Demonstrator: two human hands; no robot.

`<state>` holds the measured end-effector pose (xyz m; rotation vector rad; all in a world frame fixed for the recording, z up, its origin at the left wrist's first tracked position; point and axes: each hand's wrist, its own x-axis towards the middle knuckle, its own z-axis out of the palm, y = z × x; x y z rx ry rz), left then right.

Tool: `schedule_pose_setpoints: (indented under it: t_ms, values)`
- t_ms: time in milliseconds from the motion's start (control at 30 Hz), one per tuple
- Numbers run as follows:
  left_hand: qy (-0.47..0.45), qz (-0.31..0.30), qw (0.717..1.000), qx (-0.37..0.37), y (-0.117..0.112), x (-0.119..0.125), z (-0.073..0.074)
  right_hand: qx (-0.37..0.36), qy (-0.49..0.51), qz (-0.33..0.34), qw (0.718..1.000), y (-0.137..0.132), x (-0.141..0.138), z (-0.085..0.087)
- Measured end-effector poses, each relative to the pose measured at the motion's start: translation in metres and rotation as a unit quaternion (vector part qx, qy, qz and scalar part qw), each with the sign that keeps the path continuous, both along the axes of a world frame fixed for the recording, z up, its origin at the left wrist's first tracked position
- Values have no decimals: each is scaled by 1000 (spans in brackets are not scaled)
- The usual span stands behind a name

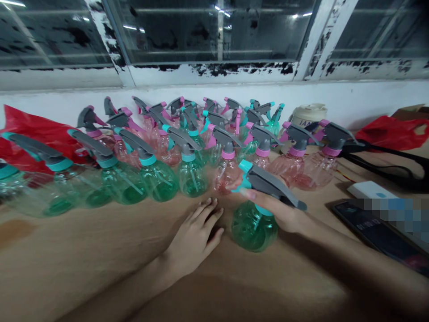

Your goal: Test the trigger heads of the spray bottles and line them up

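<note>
My right hand [288, 212] grips a green spray bottle [253, 228] around the neck, just under its grey and turquoise trigger head. The bottle leans slightly, and I cannot tell whether its base touches the table. To its left, my left hand [196, 239] lies on the tabletop with fingers stretched out, holding nothing. Beyond that hand stands another green spray bottle [193, 179], in a front row with several more green ones. A pink spray bottle [226, 172] stands just behind the held bottle, among several pink ones on the right.
More pink and green spray bottles crowd back toward the white wall [214, 89] below the windows. Red plastic bags [36, 138] lie at the far left and right. A phone [375, 232], a white box [372, 190], a black strap [395, 158] and a pale tub [310, 114] are at right.
</note>
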<state>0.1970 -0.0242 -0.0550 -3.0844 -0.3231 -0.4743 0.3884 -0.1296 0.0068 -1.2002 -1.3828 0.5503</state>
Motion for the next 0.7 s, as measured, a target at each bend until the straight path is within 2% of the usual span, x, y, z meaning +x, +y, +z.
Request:
schedule_pose_setpoints:
  t_ms: [100, 433, 533, 700]
  values:
    - [10, 1, 1000, 4, 0, 0, 0, -19, 34, 7, 999, -1, -2, -1]
    - [12, 3, 1000, 2, -1, -1, -1, 6, 7, -12, 1000, -2, -5, 2]
    - [17, 5, 1000, 3, 0, 0, 0, -3, 12, -1, 1000, -1, -4, 1]
    - [13, 4, 1000, -6, 0, 0, 0, -22, 1, -22, 1000, -3, -2, -1]
